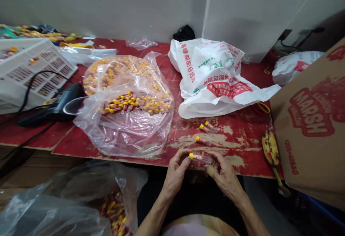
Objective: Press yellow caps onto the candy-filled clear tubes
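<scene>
Between my hands, at the table's front edge, is a small clear tube point(198, 157) with a yellow cap and a red-and-white label, lying roughly level. My left hand point(178, 169) pinches its capped end between thumb and fingers. At the clear end, my right hand point(222, 171) has its thumb and fingers closed on the tube. Just beyond my hands, similar yellow-capped tubes point(203, 141) lie on the worn red tabletop point(175, 140). To the left, a clear plastic bag point(129, 131) lies open toward me with many such tubes inside.
A crumpled white printed sack point(212, 77) lies behind the loose tubes. At right stand a cardboard box point(309, 128) and a spotted banana point(270, 148). At left are a black corded tool point(63, 101) and a white basket point(35, 74). Below the table, another plastic bag point(64, 207) holds tubes.
</scene>
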Demonstrator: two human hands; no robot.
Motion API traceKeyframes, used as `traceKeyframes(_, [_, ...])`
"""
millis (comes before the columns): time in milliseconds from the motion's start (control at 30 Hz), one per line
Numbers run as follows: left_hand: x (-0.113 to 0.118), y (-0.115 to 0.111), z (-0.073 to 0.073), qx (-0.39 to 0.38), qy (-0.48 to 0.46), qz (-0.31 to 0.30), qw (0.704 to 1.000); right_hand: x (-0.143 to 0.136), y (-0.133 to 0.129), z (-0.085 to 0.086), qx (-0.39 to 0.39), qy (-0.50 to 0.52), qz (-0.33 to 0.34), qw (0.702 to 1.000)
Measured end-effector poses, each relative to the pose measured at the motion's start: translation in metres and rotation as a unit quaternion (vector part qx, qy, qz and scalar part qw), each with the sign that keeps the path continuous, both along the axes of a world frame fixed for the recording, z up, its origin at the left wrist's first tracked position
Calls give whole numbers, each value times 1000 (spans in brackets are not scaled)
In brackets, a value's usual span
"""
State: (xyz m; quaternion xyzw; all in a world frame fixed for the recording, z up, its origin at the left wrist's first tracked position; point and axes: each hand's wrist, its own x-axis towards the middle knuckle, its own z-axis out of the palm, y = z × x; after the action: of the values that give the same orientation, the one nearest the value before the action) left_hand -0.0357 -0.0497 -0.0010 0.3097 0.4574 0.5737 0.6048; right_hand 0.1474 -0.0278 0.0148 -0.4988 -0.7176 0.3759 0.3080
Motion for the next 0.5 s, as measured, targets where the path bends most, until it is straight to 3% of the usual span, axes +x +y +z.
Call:
traceKeyframes(200, [12, 12, -1, 22, -11, -18, 1000, 21, 10, 16, 30, -60, 9, 998])
traceKeyframes(333, [15, 20, 2, 7, -58, -8, 998, 56, 11, 22, 33, -58, -57, 996])
traceKeyframes(433, [13, 23, 5, -10, -110, 5, 994, 85, -1, 17, -12, -50, -97, 994])
traceKeyframes(500, [12, 25, 5, -30, -150, -9, 988, 97, -14, 7, -41, -66, -83, 993])
